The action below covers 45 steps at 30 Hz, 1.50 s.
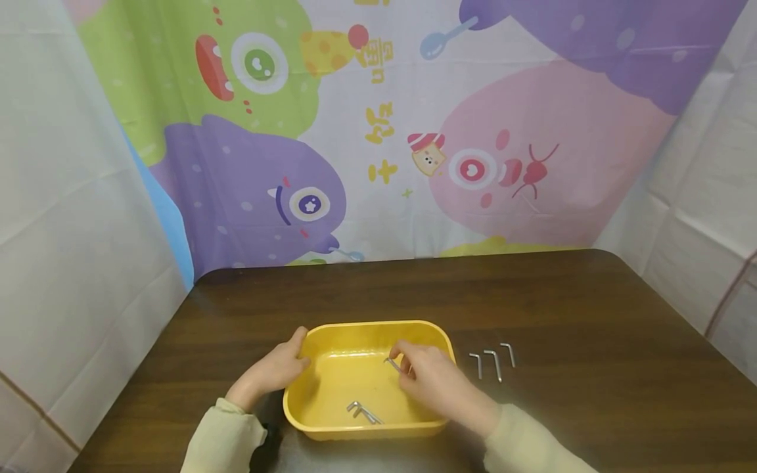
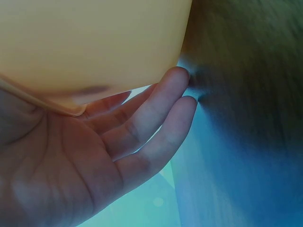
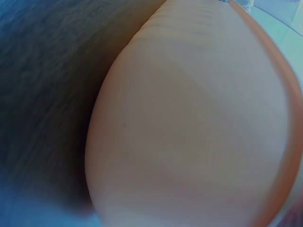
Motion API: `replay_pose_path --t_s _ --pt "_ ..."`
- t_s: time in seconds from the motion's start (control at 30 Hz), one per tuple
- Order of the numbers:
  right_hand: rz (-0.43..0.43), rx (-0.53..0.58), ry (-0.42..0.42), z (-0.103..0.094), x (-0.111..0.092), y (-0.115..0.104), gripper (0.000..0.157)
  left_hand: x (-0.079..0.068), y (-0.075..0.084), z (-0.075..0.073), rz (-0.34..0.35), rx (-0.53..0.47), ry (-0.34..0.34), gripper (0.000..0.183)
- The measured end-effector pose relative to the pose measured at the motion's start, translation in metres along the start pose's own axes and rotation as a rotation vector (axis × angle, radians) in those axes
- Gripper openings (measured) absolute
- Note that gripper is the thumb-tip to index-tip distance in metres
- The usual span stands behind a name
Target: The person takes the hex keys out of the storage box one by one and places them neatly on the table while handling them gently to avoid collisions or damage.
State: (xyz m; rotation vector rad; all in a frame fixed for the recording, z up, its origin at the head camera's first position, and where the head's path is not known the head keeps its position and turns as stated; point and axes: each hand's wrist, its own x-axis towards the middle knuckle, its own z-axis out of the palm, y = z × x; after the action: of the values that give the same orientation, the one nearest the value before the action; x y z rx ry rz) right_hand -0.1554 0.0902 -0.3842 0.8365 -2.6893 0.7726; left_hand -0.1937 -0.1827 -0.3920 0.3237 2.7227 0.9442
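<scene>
A yellow plastic tray (image 1: 365, 431) with rounded corners stands on the table. My left hand (image 1: 276, 369) holds its left side, thumb over the rim. In the left wrist view, the fingers (image 2: 156, 101) bend along the outer wall. My right hand (image 1: 434, 381) reaches over the tray's right side and pinches a small silver hex key (image 1: 393, 364) above the tray floor. More hex keys (image 1: 368, 413) lie together near the tray's front wall. The right wrist view is mostly filled by the tray's outer wall (image 3: 189, 118); the right hand's fingers are hidden there.
Three L-shaped hex keys (image 1: 497, 366) lie in a row on the dark wooden table (image 1: 591, 368), right of the tray. Behind the table hangs a cartoon-printed curtain (image 1: 378, 217). White cloth (image 1: 77, 197) hangs at both sides.
</scene>
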Motion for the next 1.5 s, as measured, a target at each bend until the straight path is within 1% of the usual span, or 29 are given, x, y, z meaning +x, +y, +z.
replay_pose_path --t_s 0.13,0.2,0.43,0.53,0.73,0.97,1.03,1.17,1.27,1.5 --pt "0.009 -0.003 0.014 -0.002 -0.001 0.002 0.036 0.0 0.0 0.0 -0.003 -0.006 -0.002 0.057" --pt "0.008 -0.008 0.026 -0.002 -0.001 0.003 0.037 0.0 0.001 0.0 -0.004 -0.007 0.0 0.057" --pt "0.007 -0.036 0.043 -0.004 -0.003 0.007 0.036 0.0 0.001 0.0 -0.003 -0.006 -0.004 0.058" --pt "0.024 -0.039 0.041 -0.007 -0.003 0.008 0.036 -0.001 0.001 -0.001 0.0 -0.005 -0.007 0.059" --pt "0.074 -0.046 0.037 -0.014 -0.004 0.008 0.033 -0.002 0.002 -0.001 0.0 0.004 -0.003 0.057" --pt "0.107 -0.043 0.109 -0.019 -0.004 0.009 0.022 -0.001 0.002 0.0 -0.005 -0.003 0.0 0.058" --pt "0.118 -0.036 0.119 -0.02 -0.003 0.009 0.02 -0.001 0.002 0.0 -0.006 -0.003 -0.001 0.058" --pt "0.11 -0.038 0.14 -0.022 -0.003 0.011 0.016 -0.002 0.002 0.0 -0.006 -0.005 -0.005 0.059" --pt "0.108 -0.042 0.145 -0.024 -0.003 0.013 0.014 -0.002 0.003 -0.001 -0.005 -0.005 -0.005 0.059" --pt "0.152 -0.031 0.142 -0.033 -0.002 0.018 0.012 -0.001 0.002 0.0 -0.005 -0.004 0.005 0.056"
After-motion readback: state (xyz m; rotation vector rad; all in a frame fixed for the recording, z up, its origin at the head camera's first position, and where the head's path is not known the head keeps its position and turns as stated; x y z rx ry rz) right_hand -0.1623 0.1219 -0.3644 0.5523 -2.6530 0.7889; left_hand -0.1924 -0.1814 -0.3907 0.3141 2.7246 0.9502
